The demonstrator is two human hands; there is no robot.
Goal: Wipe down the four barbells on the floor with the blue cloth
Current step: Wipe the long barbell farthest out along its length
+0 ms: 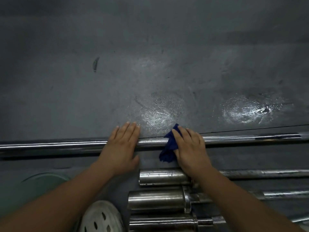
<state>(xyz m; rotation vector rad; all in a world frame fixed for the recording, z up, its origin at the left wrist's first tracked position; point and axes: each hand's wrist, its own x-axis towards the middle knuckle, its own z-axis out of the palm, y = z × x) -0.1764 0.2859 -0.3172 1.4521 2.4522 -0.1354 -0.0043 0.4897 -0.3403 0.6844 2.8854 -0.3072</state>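
The left hand (121, 148) lies flat and open on the far barbell (50, 146), fingers together. The right hand (190, 148) presses the blue cloth (168, 148) onto the same bar. Three more barbells (157, 200) lie closer on the floor (150, 56), beside a white round thing (100, 216).

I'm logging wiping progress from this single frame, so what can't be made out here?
Head view:
- Far long steel barbell: both ends cut off by the frame edges.
- Crumpled blue cloth: partly under the right hand.
- Three nearer steel barbells: right ends run out of frame; the right forearm crosses them.
- Clean or dirty: too dim.
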